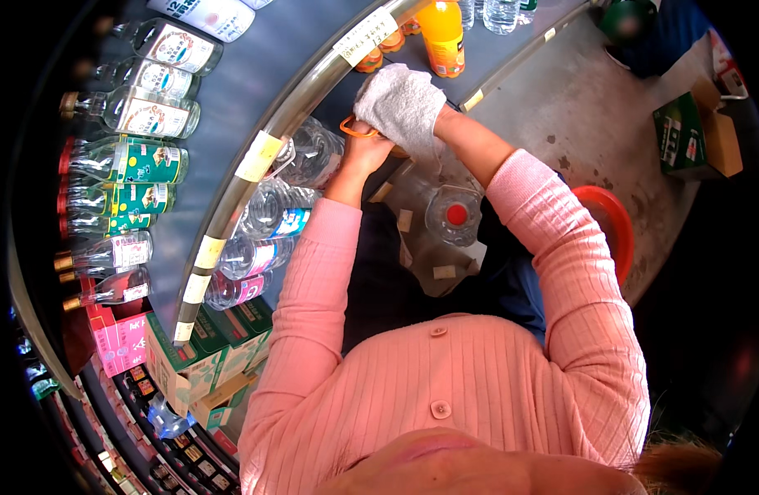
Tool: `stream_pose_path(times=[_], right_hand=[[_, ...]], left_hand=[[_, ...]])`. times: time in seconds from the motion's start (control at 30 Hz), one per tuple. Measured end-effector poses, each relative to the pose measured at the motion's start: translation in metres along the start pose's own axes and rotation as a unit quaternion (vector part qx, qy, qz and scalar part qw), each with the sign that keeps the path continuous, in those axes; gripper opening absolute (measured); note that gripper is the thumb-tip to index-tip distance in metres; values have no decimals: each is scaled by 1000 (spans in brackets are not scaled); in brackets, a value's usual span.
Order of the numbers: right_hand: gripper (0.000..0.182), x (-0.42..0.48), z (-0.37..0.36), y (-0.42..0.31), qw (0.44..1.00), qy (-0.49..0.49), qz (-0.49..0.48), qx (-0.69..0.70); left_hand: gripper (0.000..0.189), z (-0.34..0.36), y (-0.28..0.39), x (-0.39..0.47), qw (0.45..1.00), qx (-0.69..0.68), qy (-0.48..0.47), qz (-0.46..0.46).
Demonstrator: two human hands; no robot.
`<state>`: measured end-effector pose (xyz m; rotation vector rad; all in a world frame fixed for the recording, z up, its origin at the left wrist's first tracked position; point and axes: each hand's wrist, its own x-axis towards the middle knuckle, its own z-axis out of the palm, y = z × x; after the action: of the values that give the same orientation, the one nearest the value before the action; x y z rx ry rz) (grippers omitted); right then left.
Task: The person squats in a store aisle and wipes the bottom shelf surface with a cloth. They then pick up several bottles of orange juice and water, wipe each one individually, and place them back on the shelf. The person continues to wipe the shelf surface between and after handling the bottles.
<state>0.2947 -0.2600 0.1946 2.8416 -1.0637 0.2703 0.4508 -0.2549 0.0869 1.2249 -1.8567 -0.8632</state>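
A white terry cloth [399, 99] covers the fingers of my right hand [444, 120], which holds it against something below. Close beside it, my left hand [370, 148] is closed at an orange loop handle [356, 128]. What the handle belongs to is mostly hidden under the cloth and my hands. Large clear plastic bottles [317, 154] stand on the low shelf left of my left hand. Just beyond the cloth is an orange drink bottle [444, 40]. A clear jug with a red cap [455, 215] stands on the floor between my legs.
The metal shelf edge [293, 117] curves past my left arm, with glass bottles [160, 114] on the shelf above. Green cartons [197, 346] sit at lower left. On the floor at right are a red basin [624, 229] and an open green box [682, 136].
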Motion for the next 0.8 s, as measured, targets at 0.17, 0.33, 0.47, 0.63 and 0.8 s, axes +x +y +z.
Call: stream_pose_path(times=[0.17,0.33,0.47,0.63,0.8], right_hand=[[24,-2,23,17,992,86,40,77],[35,-13,5,21,985,-89,146,4],[21,-32,20,55,970,24,241,18],[17,-44,20,69,945,56,320,-40],[19,-63,-12,63,962,41,233,-138]], left_hand=[[66,5,-2,4,992,-124,17,-12],[67,-4,-19,2,997,2,68,42],[50,-8,-12,12,983,-93,119,-108],[33,-21,-24,27,940,-196,241,-144],[37,-29,-36,54,884,-273,334,-182]])
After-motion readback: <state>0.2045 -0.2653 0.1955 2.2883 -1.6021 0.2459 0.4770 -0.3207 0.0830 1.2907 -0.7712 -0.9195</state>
